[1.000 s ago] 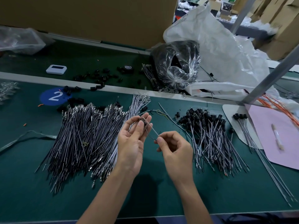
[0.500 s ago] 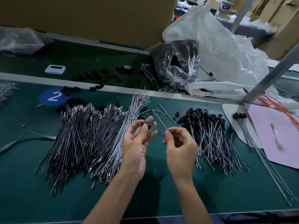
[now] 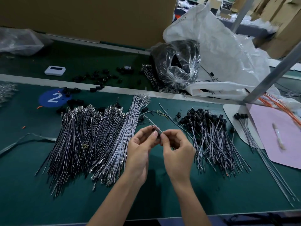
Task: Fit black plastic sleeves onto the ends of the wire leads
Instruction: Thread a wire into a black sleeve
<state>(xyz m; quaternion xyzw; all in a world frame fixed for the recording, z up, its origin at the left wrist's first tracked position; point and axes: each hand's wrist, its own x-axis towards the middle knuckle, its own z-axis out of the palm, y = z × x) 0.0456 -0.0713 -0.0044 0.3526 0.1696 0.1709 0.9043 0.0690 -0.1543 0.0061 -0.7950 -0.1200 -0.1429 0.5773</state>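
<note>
My left hand and my right hand meet fingertip to fingertip above the green mat. Between them they pinch a thin wire lead that sticks up and away to the left, with a small black sleeve at the pinch point. A big pile of bare wire leads lies left of my hands. A pile of leads with black sleeves fitted lies to the right. Loose black sleeves are scattered on the far strip of the bench.
A clear bag of black parts and a large white plastic bag sit at the back. A pink sheet with a few sleeved leads lies at right. A slanted metal post, a white device and a blue "2" sticker are nearby.
My hands have come together; earlier they held the lead a little apart with my left fingers spread. My left fingers now curl in to the pinch point.
</note>
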